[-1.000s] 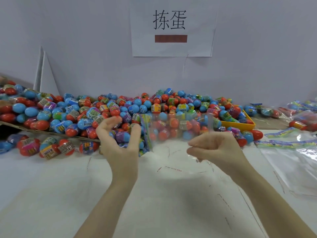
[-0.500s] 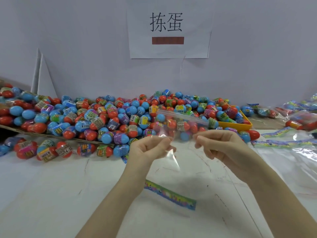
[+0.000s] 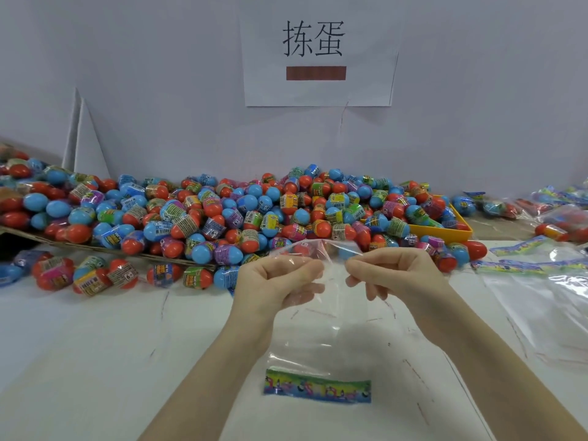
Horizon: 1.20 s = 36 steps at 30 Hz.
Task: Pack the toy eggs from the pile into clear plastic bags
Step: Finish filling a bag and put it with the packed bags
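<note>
A: What has changed since half a second ago?

B: The clear plastic bag [image 3: 318, 332] now hangs lower and squarer to the camera. Its printed header strip [image 3: 317, 386], which lay slanted on the table earlier, is now level and nearer the bottom of the view. Both hands sat close together before; they remain close, with the bag's upper edge drawn up between them in front of the pile.

A: How is the bag gripped?

B: The left hand [image 3: 280, 281] pinches one side of the upper edge between thumb and curled fingers. The right hand [image 3: 394, 275] pinches the other side in the same narrow hold. Film bunches and creases at each pinch.

A: Where are the eggs?

B: The toy eggs [image 3: 222, 218] lie heaped at the far side of the white table [image 3: 95, 361], just beyond the hands. None is visible inside the held bag.

A: Materials and shapes?

B: Each egg is a smooth, glossy oval, half blue and half red-orange, banded with a printed wrapper. The bag is thin transparent film, wrinkled, with glints along its folds; its strip is a flat multicoloured rectangle. A yellow tray [image 3: 458, 229] with straight walls holds eggs at the right of the pile. More flat clear bags [image 3: 541, 297] lie at the right. The table is matt and scuffed with faint marks. A paper sign [image 3: 318, 52] hangs on the wall.
</note>
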Tool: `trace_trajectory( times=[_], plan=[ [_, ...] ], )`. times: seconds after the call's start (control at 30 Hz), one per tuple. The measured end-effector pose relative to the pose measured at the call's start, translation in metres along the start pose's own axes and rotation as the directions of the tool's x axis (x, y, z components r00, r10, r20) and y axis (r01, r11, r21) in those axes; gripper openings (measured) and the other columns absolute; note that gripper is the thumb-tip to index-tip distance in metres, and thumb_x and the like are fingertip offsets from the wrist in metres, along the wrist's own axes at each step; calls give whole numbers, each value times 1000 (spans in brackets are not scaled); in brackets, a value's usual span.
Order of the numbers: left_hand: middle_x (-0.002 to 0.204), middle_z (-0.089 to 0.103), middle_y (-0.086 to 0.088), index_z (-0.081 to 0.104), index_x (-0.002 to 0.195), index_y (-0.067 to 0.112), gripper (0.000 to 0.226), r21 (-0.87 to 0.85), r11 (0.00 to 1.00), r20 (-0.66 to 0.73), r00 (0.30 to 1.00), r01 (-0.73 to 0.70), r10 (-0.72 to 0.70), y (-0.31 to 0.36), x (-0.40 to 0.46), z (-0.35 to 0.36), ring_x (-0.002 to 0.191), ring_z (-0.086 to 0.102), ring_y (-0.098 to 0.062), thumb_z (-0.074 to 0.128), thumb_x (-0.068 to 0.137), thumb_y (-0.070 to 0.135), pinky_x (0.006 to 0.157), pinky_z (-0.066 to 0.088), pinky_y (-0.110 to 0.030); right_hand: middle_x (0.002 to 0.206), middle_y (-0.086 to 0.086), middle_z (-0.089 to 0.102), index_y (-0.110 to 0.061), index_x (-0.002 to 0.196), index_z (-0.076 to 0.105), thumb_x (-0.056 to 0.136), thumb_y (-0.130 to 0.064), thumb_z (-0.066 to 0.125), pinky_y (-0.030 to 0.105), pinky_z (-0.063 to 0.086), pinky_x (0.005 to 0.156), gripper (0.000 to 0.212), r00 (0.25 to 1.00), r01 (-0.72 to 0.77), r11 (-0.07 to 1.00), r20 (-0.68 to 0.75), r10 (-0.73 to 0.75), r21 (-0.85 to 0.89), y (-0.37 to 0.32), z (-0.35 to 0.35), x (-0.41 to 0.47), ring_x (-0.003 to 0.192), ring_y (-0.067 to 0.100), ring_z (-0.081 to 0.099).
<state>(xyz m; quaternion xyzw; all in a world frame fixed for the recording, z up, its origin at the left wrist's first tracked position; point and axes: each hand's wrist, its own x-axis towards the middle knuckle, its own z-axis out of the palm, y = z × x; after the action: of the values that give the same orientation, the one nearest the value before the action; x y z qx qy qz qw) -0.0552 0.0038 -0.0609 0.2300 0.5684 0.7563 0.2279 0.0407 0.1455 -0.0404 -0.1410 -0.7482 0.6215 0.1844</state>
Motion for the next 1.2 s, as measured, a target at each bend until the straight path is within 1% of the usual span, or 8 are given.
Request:
trace_trajectory(
  times=[0.17, 0.27, 0.57, 0.7, 0.8, 0.87, 1.0, 1.2],
  plan=[
    [55, 65, 2, 63, 45, 22, 13, -39, 999, 1, 1000, 28, -28, -1, 2, -1, 52, 66, -12, 74, 51, 22, 50, 51, -18, 89, -26, 64, -47, 91, 60, 51, -60, 70, 7, 45, 63, 43, 938, 248, 943, -189, -291, -223, 3, 5, 0, 77, -6, 58],
    [63, 69, -1, 63, 53, 19, 12, -49, 996, 54, 996, 69, -66, -2, 1, -1, 52, 66, -15, 75, 52, 21, 50, 51, -19, 103, -27, 53, -48, 98, 57, 66, -58, 63, 2, 32, 82, 34, 831, 459, 736, -53, -554, -497, 5, 8, -3, 99, -8, 46],
    [84, 74, -9, 68, 92, 6, 41, 78, 925, 232, 896, 371, -379, -11, 3, -4, 68, 71, -20, 65, 70, 40, 55, 52, -19, 91, -18, 50, -37, 68, 58, 72, -41, 68, 14, 23, 78, 11, 951, 236, 719, 4, -308, -654, 17, 9, 2, 95, 6, 37],
    [82, 74, -8, 74, 77, 11, 18, 63, 940, 224, 913, 336, -341, -16, 4, -6, 64, 70, -18, 68, 68, 25, 53, 52, -18, 96, -19, 51, -40, 70, 59, 84, -15, 64, 18, 27, 88, 29, 986, 163, 838, 68, -150, -521, 15, 6, 5, 102, 2, 40],
    [75, 73, -9, 74, 62, 12, 16, 21, 966, 131, 957, 259, -259, -18, 6, -7, 58, 69, -16, 68, 76, 12, 51, 51, -17, 101, -12, 58, -28, 85, 64, 85, -13, 62, 6, 38, 79, 16, 960, 89, 902, -205, -191, -423, 13, -12, 21, 94, -10, 49],
    [72, 73, -9, 73, 62, 9, 12, -5, 973, 101, 968, 232, -231, -18, 8, -8, 56, 68, -17, 69, 73, 8, 51, 52, -18, 118, 3, 57, -17, 110, 61, 89, -22, 57, 29, 42, 89, 22, 863, -201, 757, -478, -164, -622, 17, -34, 37, 108, 13, 50],
    [67, 71, -7, 66, 72, 2, 4, -20, 975, 89, 972, 220, -217, -17, 9, -5, 52, 67, -17, 70, 73, 4, 49, 52, -19, 134, 12, 43, -16, 129, 43, 94, -44, 43, 45, 29, 103, 45, 817, -574, 167, -574, 51, -802, 42, -63, 45, 125, 33, 36],
    [68, 70, -8, 64, 78, 0, 2, -60, 974, 114, 971, 220, -213, -17, 8, -2, 53, 66, -18, 65, 78, 1, 49, 50, -19, 133, 6, 41, -25, 122, 52, 92, -49, 43, 47, 24, 104, 40, 821, -561, 78, -566, -77, -824, 57, -58, 43, 125, 28, 31]
  ],
)
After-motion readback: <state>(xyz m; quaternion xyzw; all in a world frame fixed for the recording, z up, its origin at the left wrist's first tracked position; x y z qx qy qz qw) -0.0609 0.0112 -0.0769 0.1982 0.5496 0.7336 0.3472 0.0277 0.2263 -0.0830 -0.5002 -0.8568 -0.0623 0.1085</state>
